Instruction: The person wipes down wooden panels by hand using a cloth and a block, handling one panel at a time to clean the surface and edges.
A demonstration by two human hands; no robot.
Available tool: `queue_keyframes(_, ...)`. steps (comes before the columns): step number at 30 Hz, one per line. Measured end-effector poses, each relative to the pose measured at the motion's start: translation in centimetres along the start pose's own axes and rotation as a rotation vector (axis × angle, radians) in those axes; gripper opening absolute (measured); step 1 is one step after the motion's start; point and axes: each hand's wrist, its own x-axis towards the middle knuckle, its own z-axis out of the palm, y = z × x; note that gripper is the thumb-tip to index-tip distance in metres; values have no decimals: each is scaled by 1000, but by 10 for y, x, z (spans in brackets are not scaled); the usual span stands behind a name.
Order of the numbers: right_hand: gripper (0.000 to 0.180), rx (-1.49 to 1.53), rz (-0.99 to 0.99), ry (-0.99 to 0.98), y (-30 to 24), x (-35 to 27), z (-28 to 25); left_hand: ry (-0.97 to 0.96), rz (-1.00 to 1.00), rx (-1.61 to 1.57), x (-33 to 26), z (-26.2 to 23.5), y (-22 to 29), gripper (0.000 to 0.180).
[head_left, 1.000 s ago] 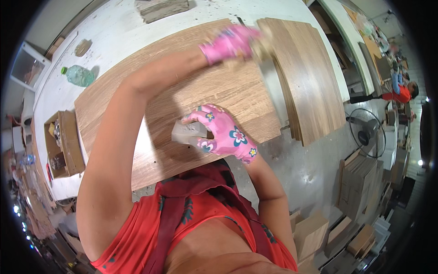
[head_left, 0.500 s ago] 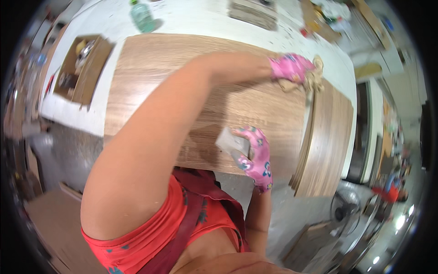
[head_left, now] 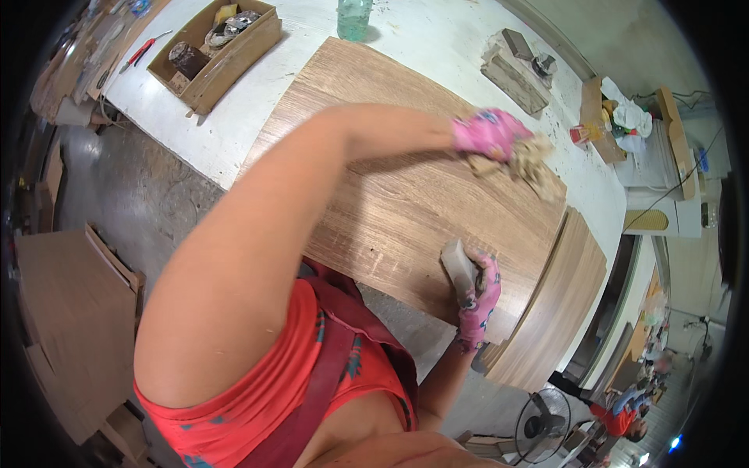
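A wood-grain panel [head_left: 390, 199] lies on the white table under both hands. My left hand [head_left: 490, 134], in a pink flowered glove, reaches across to the panel's far right part. It is closed on a crumpled beige rag [head_left: 524, 161], which lies against the surface. Nearer to me, my right hand [head_left: 482, 300] wears a matching glove. Its fingers wrap a pale grey block [head_left: 459, 265] held at the panel's near edge. A second wood-grain panel [head_left: 558, 292] lies along the right side, at the first one's edge.
A cardboard box [head_left: 199, 90] with tape rolls stands at the far left, beside red-handled pliers [head_left: 143, 53]. A green bottle [head_left: 353, 19] and a grey slab [head_left: 515, 74] are at the back. A fan [head_left: 542, 425] stands at the lower right.
The view has turned, so the table appears rotated. My left hand has drawn the rag inward from the panel's right edge. My right hand has moved right with the block.
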Motion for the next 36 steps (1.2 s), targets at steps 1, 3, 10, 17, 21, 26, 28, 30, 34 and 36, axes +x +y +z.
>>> queue_keyframes(1,64,1,-9,-9,4,-1,-1,13,-71,-37,-26,-23,10,51)
queue_keyframes(3,63,-5,-23,-23,8,-5,-6,36,-194,-57,-54,-47,-5,52)
queue_keyframes(10,69,-102,22,18,9,-9,-7,204,-300,317,-158,-147,-117,60)
queue_keyframes(17,44,39,116,38,-11,4,3,526,-91,266,-239,-158,-162,58)
queue_keyframes(21,55,5,138,74,-2,-2,2,395,-96,-108,-291,-125,-87,67)
queue_keyframes(26,64,266,141,111,23,-11,3,169,7,-52,-401,-78,-8,68)
queue_keyframes(28,56,424,189,105,7,-8,8,66,95,202,-428,-69,2,70)
queue_keyframes(30,48,476,206,94,-5,-6,10,9,180,380,-431,-69,16,67)
queue_keyframes(34,46,320,211,190,8,-13,5,192,398,347,-403,-22,0,37)
queue_keyframes(36,45,306,209,184,11,-9,2,677,113,1757,-362,54,11,57)
